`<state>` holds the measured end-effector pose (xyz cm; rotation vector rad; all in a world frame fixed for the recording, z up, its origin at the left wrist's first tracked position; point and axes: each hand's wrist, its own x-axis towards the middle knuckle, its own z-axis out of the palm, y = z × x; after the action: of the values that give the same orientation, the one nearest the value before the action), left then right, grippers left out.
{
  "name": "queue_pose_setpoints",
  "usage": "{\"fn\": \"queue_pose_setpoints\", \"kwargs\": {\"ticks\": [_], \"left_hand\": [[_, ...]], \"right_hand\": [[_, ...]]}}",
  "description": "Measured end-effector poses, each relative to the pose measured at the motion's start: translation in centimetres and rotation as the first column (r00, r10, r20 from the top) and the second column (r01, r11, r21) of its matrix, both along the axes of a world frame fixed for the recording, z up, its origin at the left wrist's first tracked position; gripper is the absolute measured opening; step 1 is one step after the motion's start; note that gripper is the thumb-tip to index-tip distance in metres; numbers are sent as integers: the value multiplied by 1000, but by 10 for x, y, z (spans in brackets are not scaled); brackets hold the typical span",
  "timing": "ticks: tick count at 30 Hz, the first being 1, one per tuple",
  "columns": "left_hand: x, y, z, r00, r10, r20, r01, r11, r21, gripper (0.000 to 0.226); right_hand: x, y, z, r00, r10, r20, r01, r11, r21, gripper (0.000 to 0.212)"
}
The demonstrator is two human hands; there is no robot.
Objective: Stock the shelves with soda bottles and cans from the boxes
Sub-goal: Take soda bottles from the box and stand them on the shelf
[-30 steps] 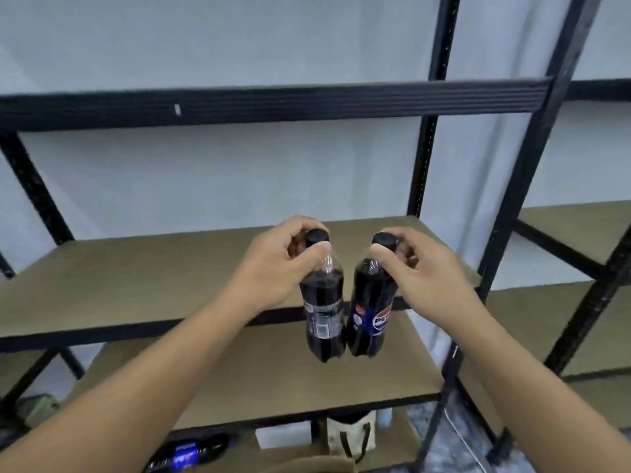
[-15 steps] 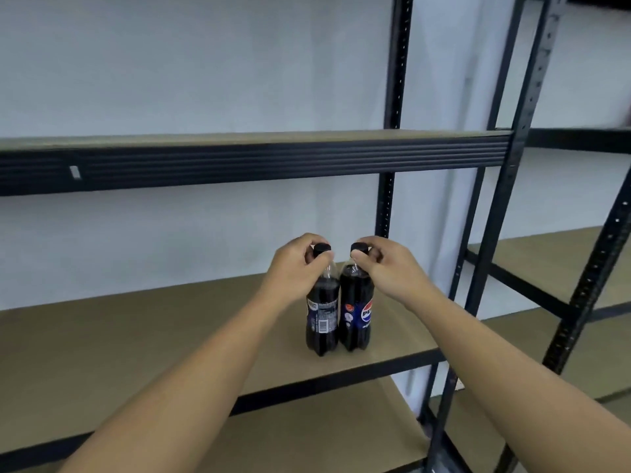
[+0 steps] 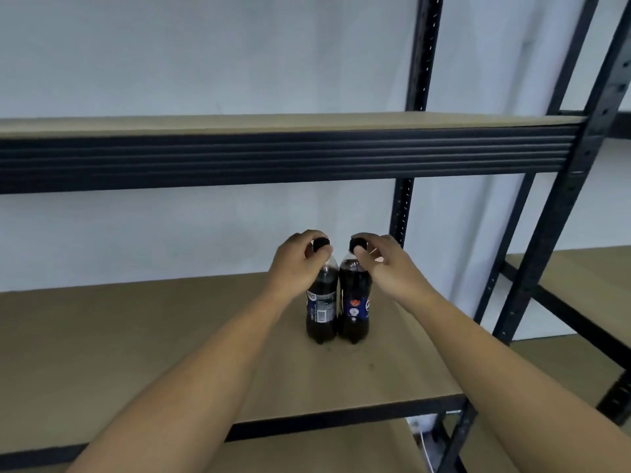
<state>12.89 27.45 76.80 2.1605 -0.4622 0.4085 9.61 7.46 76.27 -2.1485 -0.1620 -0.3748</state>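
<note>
Pale wall, black steel rack: two cola bottles stand touching on the middle shelf board.
Your left hand curls round the left bottle at its top; your right hand pinches the top of the right bottle. Full, they're probably bottom-heavy, slick and slightly squashy; you'd do better gripping the neck or waist.

A tan fibreboard shelf with a black front rail is carrying two dark, black-capped soda bottles. Both are standing upright toward its right end, roughly midway between its back edge and its front edge. The barcode-side bottle is standing nearer the shelf's left end and the Pepsi bottle nearer its right end, their bodies touching. An upper shelf is running across above them.
</note>
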Motion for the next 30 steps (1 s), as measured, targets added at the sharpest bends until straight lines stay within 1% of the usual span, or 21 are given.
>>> {"fn": "queue_pose_setpoints", "kwargs": {"ticks": [3, 4, 5, 6, 7, 8, 9, 11, 12, 15, 18, 20, 24, 27, 30], "left_hand": [[2, 6, -22, 999, 36, -18, -35, 999, 14, 28], [0, 8, -32, 999, 11, -51, -12, 1000, -13, 33], [-4, 10, -43, 995, -31, -93, 26, 998, -55, 35], [-9, 11, -55, 987, -83, -138, 71, 994, -88, 33], [-14, 12, -69, 976, -130, -176, 116, 989, -86, 27], [-17, 13, -84, 967, -152, -206, 141, 988, -67, 27], [-19, 15, -101, 961, -151, -232, 145, 988, -44, 35], [-16, 16, -126, 959, -110, -262, 108, 994, -24, 58], [-12, 15, -133, 960, -79, -268, 77, 997, -19, 63], [-2, 6, -132, 965, -31, -260, 22, 999, -34, 57], [11, -9, -128, 959, -16, -282, -10, 996, -91, 52], [22, -21, -128, 952, 18, -305, -52, 993, -103, 46], [44, -46, -126, 951, 49, -306, -92, 987, -130, 42], [64, -61, -122, 954, 94, -286, -130, 986, -109, 45], [83, -72, -121, 956, 117, -268, -142, 987, -76, 41]], "right_hand": [[2, -2, -27, 998, -22, 58, 35, 975, -220, 50], [-1, -1, -39, 997, 6, 76, 11, 975, -222, 57], [-6, -1, -54, 996, 52, 68, -41, 985, -165, 66], [-12, 2, -69, 995, 94, 39, -92, 994, -61, 71], [-17, 3, -85, 993, 115, 3, -115, 993, 19, 70], [-21, 5, -97, 993, 115, -23, -114, 991, 67, 65], [-24, 7, -106, 995, 87, -52, -84, 994, 67, 62], [-22, 6, -122, 994, 25, -105, -16, 996, 88, 60], [-18, 4, -130, 993, 3, -120, 11, 994, 111, 59], [-4, -4, -137, 990, -24, -138, 41, 992, 121, 56], [15, -14, -141, 989, -29, -144, 57, 980, 190, 58], [30, -20, -142, 988, -63, -143, 94, 972, 216, 56], [58, -32, -138, 982, -129, -138, 154, 970, 190, 40], [76, -43, -132, 971, -208, -118, 217, 974, 67, 38], [92, -54, -129, 976, -209, -59, 208, 978, -14, 31]]}}
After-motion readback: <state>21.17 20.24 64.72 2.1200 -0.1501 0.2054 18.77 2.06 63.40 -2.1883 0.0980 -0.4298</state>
